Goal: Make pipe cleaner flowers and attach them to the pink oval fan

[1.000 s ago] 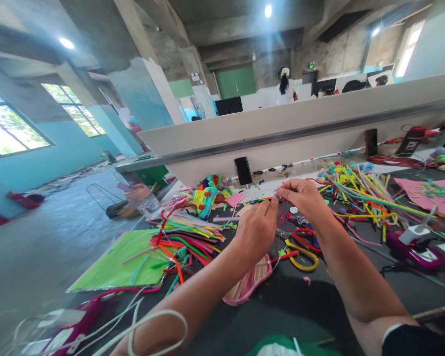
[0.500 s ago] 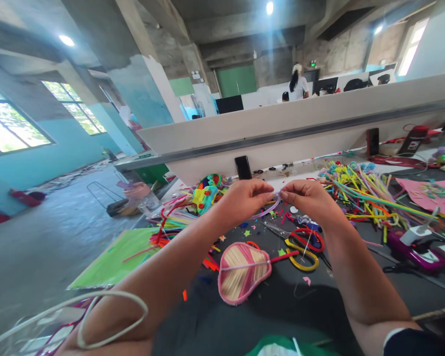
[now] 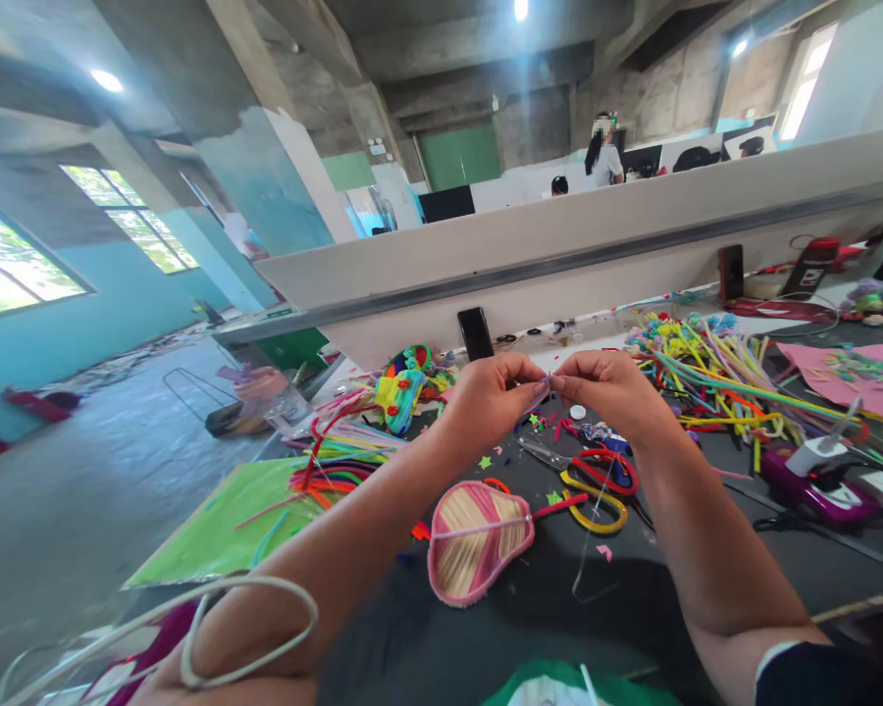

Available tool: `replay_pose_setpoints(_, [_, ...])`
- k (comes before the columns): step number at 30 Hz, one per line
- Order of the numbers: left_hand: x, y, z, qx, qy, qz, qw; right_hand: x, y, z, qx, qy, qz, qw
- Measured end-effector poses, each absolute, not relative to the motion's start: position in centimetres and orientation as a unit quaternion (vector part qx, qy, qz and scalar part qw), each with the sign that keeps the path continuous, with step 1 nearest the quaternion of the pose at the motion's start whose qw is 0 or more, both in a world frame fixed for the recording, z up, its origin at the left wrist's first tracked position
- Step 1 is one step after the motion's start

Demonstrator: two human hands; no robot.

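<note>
Over the dark table, my left hand (image 3: 494, 394) and my right hand (image 3: 604, 388) meet fingertip to fingertip. Both pinch a pale purple pipe cleaner (image 3: 548, 380), mostly hidden by the fingers. Below them lies a rounded, leaf-like craft piece (image 3: 480, 561) with a fuzzy pink rim, tan and pink strands and a red stem (image 3: 559, 507). Scissors with red handles (image 3: 628, 487) and a yellow-handled pair (image 3: 609, 528) rest under my right wrist. A thin clear strand (image 3: 595, 510) shows in front of the scissors.
Pipe cleaners in many colours (image 3: 732, 382) heap at the right, with more (image 3: 353, 451) at the left by a green sheet (image 3: 213, 525). A phone (image 3: 476, 334) leans on the partition (image 3: 559, 230). A purple power strip (image 3: 816, 490) sits right. A white cable (image 3: 305, 598) loops by my left forearm.
The curved length of pale purple pipe cleaner that showed below my fingers is now mostly out of sight. My hands stay together; the whole view has shifted slightly.
</note>
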State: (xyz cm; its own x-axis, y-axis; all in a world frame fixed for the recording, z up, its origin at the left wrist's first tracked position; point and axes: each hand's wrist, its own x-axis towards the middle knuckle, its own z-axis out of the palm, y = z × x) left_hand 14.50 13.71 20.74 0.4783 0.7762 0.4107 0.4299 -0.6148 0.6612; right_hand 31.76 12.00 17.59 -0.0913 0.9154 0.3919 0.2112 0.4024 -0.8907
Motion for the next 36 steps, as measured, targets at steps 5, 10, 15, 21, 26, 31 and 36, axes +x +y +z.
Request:
replay_pose_setpoints(5, [14.6,13.3,20.7,0.841,0.372,0.363,0.152,31.5,12.2,17.5,-0.425,-0.641,0.353,0.533])
replay_pose_setpoints(10, [14.3,14.0,20.0,0.818,0.348,0.383,0.251,31.3,12.4,17.4,-0.417,-0.644,0.362,0.529])
replay_pose_setpoints(15, [13.8,14.6,19.6,0.758,0.35,0.385,0.393,31.5,12.4,17.2,-0.407,-0.671,0.358,0.506])
replay_pose_setpoints(21, [13.7,14.7,20.3,0.741,0.353,0.368,0.437,31.5,12.3,17.3,-0.379,-0.664,0.347,0.544])
replay_pose_setpoints(26, [13.7,15.2,20.1,0.74,0.352,0.359,0.447,31.3,12.5,17.3,-0.382,-0.642,0.311,0.588])
replay_pose_setpoints(31, [13.9,15.3,20.1,0.749,0.362,0.35,0.431,31.2,12.6,17.1,-0.401,-0.63,0.293,0.597])
replay_pose_setpoints(36, [14.0,15.2,20.3,0.747,0.36,0.346,0.439,31.4,12.9,16.9,-0.404,-0.634,0.295,0.589])
